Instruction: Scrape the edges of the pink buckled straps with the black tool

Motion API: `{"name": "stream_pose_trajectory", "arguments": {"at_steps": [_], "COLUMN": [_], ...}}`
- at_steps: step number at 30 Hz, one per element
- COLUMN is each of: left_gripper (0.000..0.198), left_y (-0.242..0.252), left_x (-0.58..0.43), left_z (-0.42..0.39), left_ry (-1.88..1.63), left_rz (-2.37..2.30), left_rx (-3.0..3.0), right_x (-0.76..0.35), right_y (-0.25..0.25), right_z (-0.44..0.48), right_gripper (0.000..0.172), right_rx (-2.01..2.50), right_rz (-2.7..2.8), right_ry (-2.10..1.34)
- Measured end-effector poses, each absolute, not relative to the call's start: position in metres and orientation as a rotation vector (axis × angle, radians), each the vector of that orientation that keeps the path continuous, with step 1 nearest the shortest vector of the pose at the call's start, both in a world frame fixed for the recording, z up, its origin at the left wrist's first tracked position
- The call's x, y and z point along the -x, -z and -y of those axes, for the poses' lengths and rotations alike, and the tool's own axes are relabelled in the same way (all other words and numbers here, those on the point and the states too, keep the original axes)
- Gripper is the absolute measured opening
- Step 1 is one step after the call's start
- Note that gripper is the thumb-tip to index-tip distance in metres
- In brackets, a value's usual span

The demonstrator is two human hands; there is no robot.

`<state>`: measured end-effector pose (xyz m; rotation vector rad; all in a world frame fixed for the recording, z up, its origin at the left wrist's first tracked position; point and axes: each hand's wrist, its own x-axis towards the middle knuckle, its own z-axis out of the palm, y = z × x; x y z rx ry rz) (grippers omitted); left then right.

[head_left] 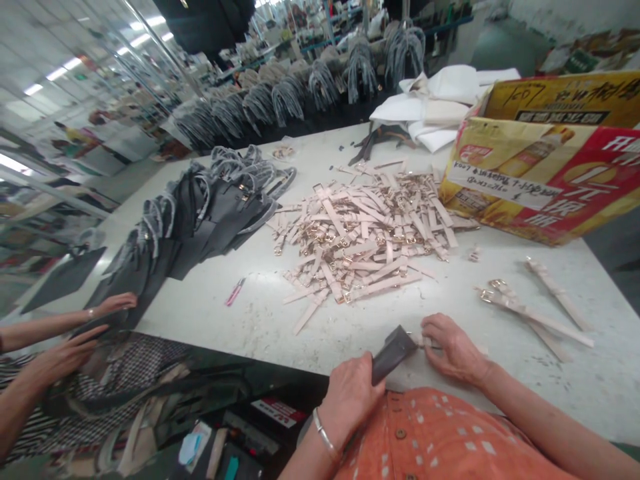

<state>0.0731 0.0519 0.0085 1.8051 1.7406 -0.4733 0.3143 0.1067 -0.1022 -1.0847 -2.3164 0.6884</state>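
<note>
My left hand (pixel 350 393), with a bracelet on the wrist, is closed around a dark grey leather piece (pixel 393 352) at the table's near edge. Just right of it, my right hand (pixel 453 347) rests on the white table (pixel 240 327), its fingers pinched on a small pale strap end (pixel 425 342) that touches the dark piece. A large heap of pale pink straps with gold buckles (pixel 363 237) lies beyond both hands. Three loose pink straps (pixel 530 313) lie to the right.
A yellow and red cardboard box (pixel 540 173) stands at the right. Dark handbags (pixel 200 213) are piled at the left, where another person's hands (pixel 100 320) touch one. A pink tool (pixel 234 292) lies near the heap. White cloth (pixel 435 107) sits at the back.
</note>
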Motion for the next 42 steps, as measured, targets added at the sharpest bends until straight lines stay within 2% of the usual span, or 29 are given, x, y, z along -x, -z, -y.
{"name": "stream_pose_trajectory", "arguments": {"at_steps": [5, 11, 20, 33, 39, 42], "left_gripper": [0.038, 0.037, 0.036, 0.032, 0.032, 0.032], "left_y": [-0.008, -0.009, -0.011, -0.013, -0.012, -0.011], "left_x": [-0.076, -0.079, -0.081, -0.076, -0.08, -0.082], "left_z": [-0.051, -0.049, -0.054, -0.068, -0.068, -0.068], "left_ry": [0.514, 0.479, 0.484, 0.498, 0.485, 0.481], "left_rz": [-1.743, -1.738, -1.723, -1.692, -1.689, -1.671], "left_rx": [-1.802, -1.881, -1.842, -1.853, -1.864, -1.874], "right_x": [-0.314, -0.314, -0.318, -0.319, -0.326, -0.331], "right_y": [0.099, 0.104, 0.102, 0.095, 0.094, 0.1], "right_z": [-0.108, -0.107, -0.111, -0.115, -0.116, -0.115], "right_gripper": [0.012, 0.018, 0.023, 0.013, 0.027, 0.029], "right_rx": [1.082, 1.048, 0.978, 1.116, 1.021, 0.991], "right_rz": [2.321, 2.249, 2.371, 2.443, 2.362, 2.319], "right_ry": [-0.676, -0.817, -0.789, -0.614, -0.837, -0.865]}}
